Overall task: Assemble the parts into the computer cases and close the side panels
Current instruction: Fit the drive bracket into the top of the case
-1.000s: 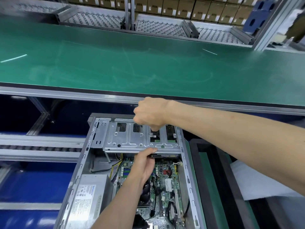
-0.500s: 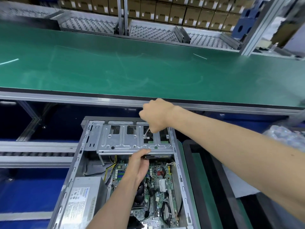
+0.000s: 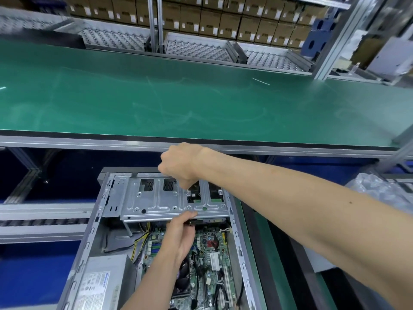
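Note:
An open computer case [image 3: 89,242] lies on its side below me, with the motherboard [image 3: 210,249] and the grey power supply [image 3: 100,283] exposed. A silver drive cage [image 3: 156,204] spans its far end. My right hand [image 3: 178,164] hovers over the cage with fingers curled down, pinching a small screw [image 3: 188,193] at a hole in the cage top. My left hand [image 3: 181,233] reaches in from below and grips the edge of a black drive [image 3: 201,221] tucked under the cage. Most of the drive is hidden by the cage.
A wide green conveyor belt [image 3: 201,97] runs across beyond the case. Behind it are metal roller racks [image 3: 196,50] and stacked cardboard boxes [image 3: 201,19]. A black-rimmed tray [image 3: 279,253] lies right of the case, and a crumpled plastic bag [image 3: 375,189] sits farther right.
My view has shifted a little. Both hands stay at the drive cage, the right one over the same screw hole, the left one still under the cage.

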